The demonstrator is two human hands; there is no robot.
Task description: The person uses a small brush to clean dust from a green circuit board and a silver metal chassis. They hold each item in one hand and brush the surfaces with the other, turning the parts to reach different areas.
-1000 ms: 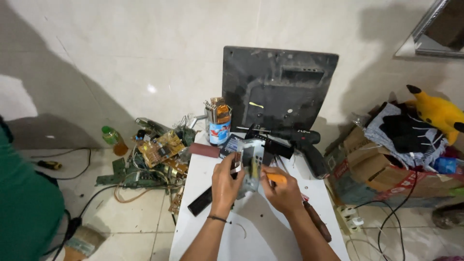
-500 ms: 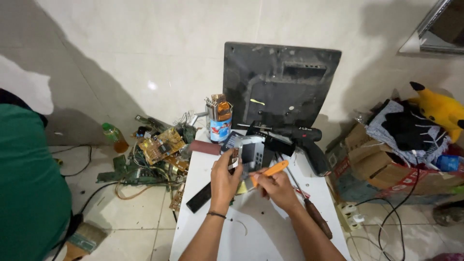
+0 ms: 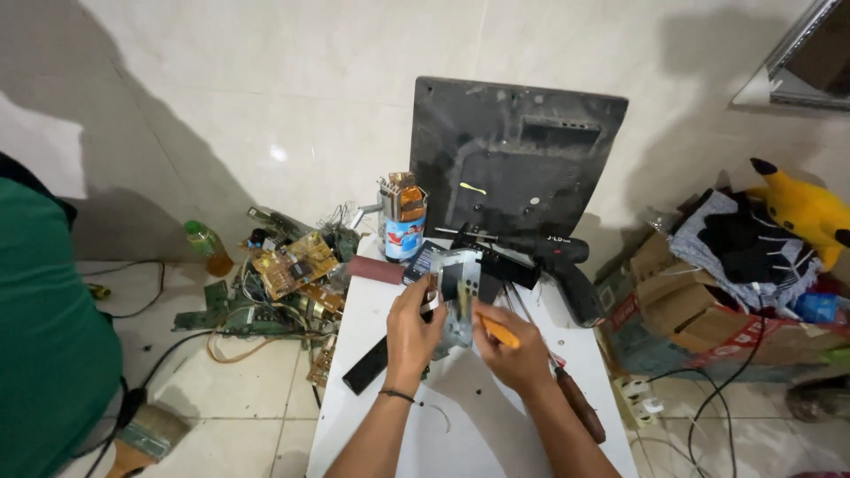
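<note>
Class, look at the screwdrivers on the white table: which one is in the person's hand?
The orange-handled screwdriver, gripped in the right hand. The brown-handled screwdriver lies untouched on the table beside that arm.

Bare forearms, no sleeves, thin dark band on left wrist [image 3: 396,395]

This looks like a makeshift electronics repair corner in a tiled room, more home than shop. A small white desk [image 3: 460,425] carries a black power drill [image 3: 549,261] and a tin of tools [image 3: 403,217], with a monitor back panel [image 3: 513,155] leaning on the wall. Circuit boards [image 3: 283,270] and cables litter the floor, beside cardboard boxes [image 3: 708,310] and a yellow plush toy [image 3: 801,208]
</note>
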